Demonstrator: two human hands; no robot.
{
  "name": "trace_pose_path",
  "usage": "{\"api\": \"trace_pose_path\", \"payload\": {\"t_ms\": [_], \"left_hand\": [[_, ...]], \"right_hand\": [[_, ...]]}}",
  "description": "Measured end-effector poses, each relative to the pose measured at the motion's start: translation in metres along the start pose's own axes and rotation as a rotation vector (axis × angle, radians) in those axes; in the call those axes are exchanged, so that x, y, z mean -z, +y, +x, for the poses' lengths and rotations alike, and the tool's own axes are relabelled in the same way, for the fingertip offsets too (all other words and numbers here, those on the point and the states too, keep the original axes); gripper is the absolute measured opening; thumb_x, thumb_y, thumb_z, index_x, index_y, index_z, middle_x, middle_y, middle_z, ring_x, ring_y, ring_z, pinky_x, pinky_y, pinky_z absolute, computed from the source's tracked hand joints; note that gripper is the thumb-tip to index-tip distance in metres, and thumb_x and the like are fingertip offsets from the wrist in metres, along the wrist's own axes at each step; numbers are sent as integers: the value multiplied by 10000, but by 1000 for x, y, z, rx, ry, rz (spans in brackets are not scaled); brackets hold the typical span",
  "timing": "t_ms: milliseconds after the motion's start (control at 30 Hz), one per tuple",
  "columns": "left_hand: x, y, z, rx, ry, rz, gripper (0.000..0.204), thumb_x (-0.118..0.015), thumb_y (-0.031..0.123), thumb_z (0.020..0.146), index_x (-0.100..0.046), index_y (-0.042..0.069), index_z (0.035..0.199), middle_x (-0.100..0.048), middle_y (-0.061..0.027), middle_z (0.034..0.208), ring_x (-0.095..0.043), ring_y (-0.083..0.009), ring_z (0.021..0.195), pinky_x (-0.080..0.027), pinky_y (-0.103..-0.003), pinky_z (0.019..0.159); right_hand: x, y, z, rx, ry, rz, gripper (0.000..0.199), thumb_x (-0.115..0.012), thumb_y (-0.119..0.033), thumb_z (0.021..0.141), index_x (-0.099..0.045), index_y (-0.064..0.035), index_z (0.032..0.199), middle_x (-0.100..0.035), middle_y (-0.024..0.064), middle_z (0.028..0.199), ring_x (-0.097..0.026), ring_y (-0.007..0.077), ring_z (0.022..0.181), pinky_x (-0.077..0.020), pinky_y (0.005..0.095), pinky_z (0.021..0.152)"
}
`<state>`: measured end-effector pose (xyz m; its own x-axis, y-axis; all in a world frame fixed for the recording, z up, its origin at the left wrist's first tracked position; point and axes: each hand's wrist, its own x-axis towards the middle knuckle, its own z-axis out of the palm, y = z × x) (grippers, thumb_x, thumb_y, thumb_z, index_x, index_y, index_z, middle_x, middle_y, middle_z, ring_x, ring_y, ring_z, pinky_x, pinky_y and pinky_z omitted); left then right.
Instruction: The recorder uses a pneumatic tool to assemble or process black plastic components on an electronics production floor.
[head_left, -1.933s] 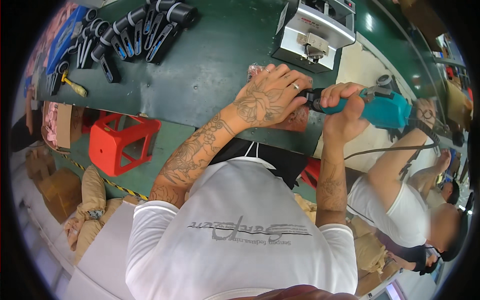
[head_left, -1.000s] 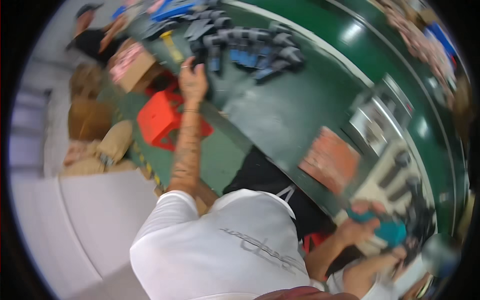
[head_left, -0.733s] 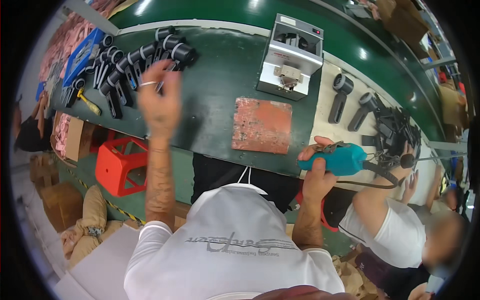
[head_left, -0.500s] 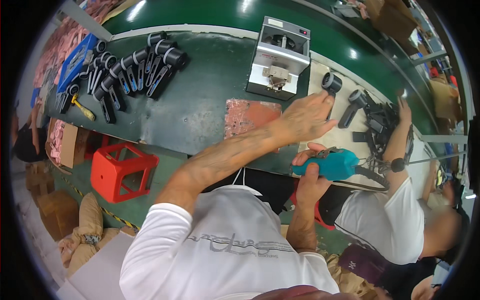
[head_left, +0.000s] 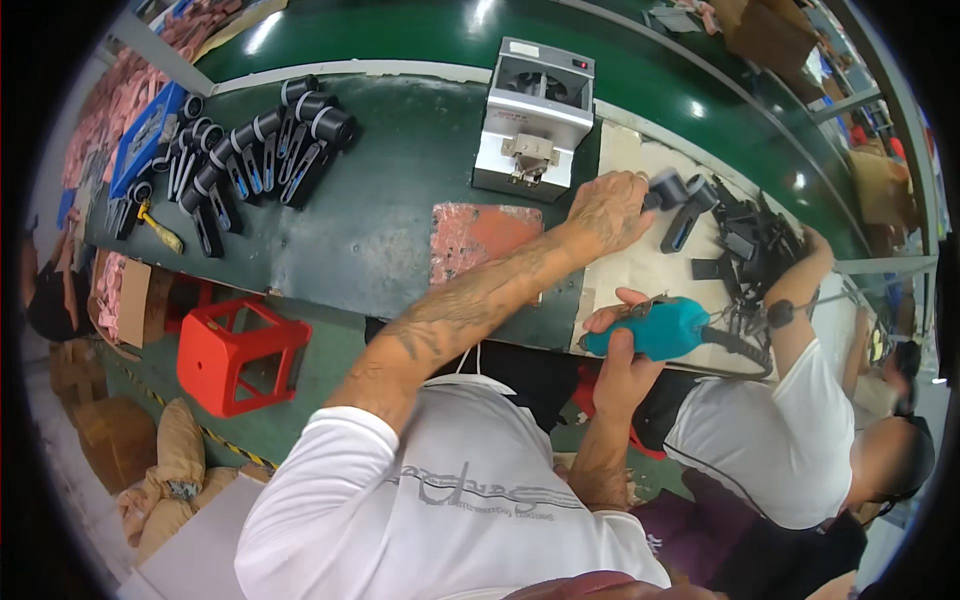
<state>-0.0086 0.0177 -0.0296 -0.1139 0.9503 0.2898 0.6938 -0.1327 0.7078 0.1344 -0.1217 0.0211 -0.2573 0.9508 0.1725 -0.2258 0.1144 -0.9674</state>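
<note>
Plastic seems to be the material of the black round-headed unit, so I judge it stiff and rather light, with most of its weight probably in the thick head. It is at the fingers of the left hand, over the pale part of the surface, just beside a second similar unit. These fingers are curled and appear to be closed on the handle side (the outline is blurred, so I cannot tell how firmly). For me, the handle is the best place to hold: on the second unit it looks long and narrow, while a round head may turn or slip. A knock could perhaps scratch it, but I do not think it is very fragile. The right hand has its fingers wrapped around a teal power tool, which looks heavier; its thick cord may pull backward, so mid-body seems the steadiest grip.
</note>
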Motion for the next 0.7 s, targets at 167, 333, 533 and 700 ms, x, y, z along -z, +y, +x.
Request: {"api": "trace_pose_path", "payload": {"t_ms": [167,333,533,700], "left_hand": [[65,-5,-78,-215,142,-52,309,-773,256,858,-681,74,1092,-702,-87,1001,-656,-307,957,-529,-413,872],[109,-26,-124,-187,85,66,314,-785,248,866,-686,66,1102,-700,-116,1108,-644,-328,1056,-529,-422,932],[107,-41,-140,-175,112,88,337,-774,265,880,-680,57,1127,-692,-112,1145,-635,-328,1079,-527,-432,939],[107,-48,-147,-226,124,52,339,-766,270,879,-684,62,1134,-689,-109,1111,-631,-307,1063,-523,-419,927]], "right_hand": [[3,0,5,-7,-38,9,580,-714,-360,975,-547,80,1315,-656,90,904,-649,212,848,-524,343,801],[-11,4,13,-27,-81,41,708,-636,-542,987,-524,79,1306,-560,86,821,-556,218,742,-472,368,705],[-46,10,23,-69,-197,64,709,-643,-559,975,-542,76,1275,-555,88,801,-551,210,722,-465,349,688],[-40,23,39,22,-74,-100,620,-644,-493,1002,-568,78,1232,-562,79,787,-553,201,714,-465,330,662]]}}
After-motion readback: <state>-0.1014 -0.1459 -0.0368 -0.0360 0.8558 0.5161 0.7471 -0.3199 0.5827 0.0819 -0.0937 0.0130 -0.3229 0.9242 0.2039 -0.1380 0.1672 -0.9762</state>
